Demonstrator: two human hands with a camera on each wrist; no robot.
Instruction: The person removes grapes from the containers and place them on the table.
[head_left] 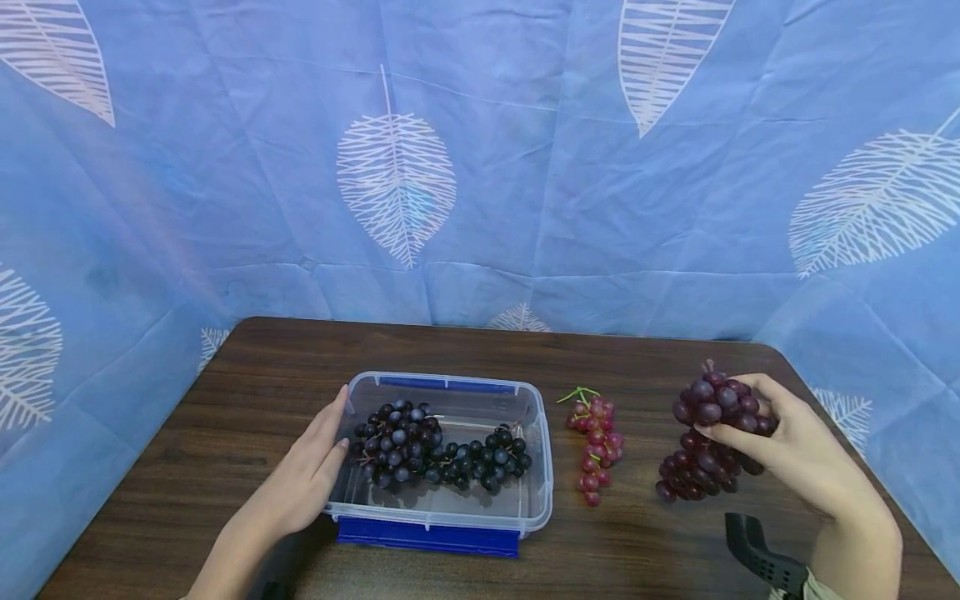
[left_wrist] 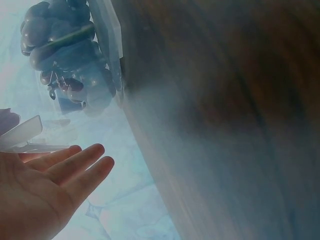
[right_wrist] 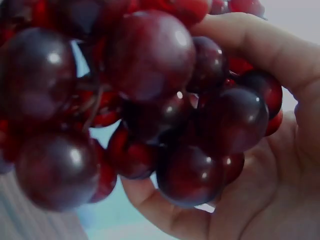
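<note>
My right hand point(head_left: 798, 442) grips a bunch of dark red-purple grapes point(head_left: 716, 404) between thumb and fingers. In the right wrist view, its round grapes point(right_wrist: 150, 55) fill much of the picture. More dark red grapes point(head_left: 693, 471) show just below the held ones; whether they are a separate bunch I cannot tell. My left hand point(head_left: 300, 483) rests with extended fingers against the left side of a clear plastic container point(head_left: 546, 467). Inside it lie black grapes point(head_left: 397, 442) at the left and a smaller dark bunch point(head_left: 491, 458) at the right.
Between the container and my right hand, a bunch of pinkish-red grapes point(head_left: 596, 442) with a green stem lies on the dark wooden table point(head_left: 277, 367). A blue latch flap point(head_left: 427, 536) hangs off the container's near side. Behind the table stands a blue leaf-patterned cloth point(head_left: 495, 192).
</note>
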